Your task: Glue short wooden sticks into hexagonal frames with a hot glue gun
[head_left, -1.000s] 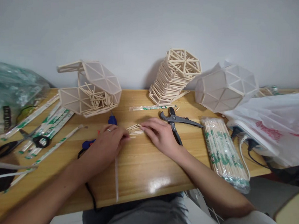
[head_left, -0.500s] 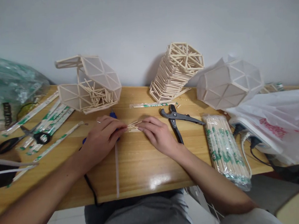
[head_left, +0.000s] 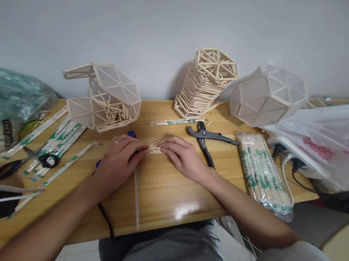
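Several short cut wooden sticks lie in a small bundle on the table between my hands. My left hand, a ring on one finger, is closed with its fingertips on the bundle's left end. From the other side my right hand presses its closed fingertips against the right end. A blue glue gun is mostly hidden under my left hand, and a clear glue stick runs from there toward the table's front edge. Just beyond my right hand rest dark-handled cutters.
Behind stand a stick tower, a half-open paneled frame holding loose sticks, and a paneled polyhedron. Black scissors and wrapped chopsticks lie left. A chopstick pack and a power strip are right.
Almost nothing differs. Both hands stay at the small sticks, with only a very slight shift of the fingers.
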`<state>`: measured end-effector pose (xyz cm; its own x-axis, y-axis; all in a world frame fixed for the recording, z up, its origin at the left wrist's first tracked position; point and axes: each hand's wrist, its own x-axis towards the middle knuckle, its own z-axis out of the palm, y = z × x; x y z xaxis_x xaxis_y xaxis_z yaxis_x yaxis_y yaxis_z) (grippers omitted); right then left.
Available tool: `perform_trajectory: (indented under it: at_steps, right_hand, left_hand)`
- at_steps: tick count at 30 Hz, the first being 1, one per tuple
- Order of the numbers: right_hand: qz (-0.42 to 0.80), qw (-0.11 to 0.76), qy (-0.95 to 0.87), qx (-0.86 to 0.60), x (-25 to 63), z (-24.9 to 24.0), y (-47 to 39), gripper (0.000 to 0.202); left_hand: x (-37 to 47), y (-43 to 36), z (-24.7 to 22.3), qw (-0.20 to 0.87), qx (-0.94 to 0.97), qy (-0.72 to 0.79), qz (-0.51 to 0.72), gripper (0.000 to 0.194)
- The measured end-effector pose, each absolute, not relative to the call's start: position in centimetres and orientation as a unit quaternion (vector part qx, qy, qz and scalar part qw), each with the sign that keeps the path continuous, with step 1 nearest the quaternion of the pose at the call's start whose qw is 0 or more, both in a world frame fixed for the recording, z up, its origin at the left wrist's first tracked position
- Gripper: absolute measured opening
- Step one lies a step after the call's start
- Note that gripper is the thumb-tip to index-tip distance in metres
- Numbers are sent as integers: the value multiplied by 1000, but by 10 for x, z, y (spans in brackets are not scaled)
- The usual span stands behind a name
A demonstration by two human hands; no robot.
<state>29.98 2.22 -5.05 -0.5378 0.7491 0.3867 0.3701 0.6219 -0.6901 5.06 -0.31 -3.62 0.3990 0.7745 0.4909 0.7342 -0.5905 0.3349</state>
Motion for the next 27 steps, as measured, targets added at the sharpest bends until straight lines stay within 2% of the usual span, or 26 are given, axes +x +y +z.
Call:
perform_trajectory:
  at_steps: [27]
  right_hand:
    - [274,339,-838,-328,299,-50,21,26]
  left_hand:
    - [50,-4,-33,37,841,446,303,11]
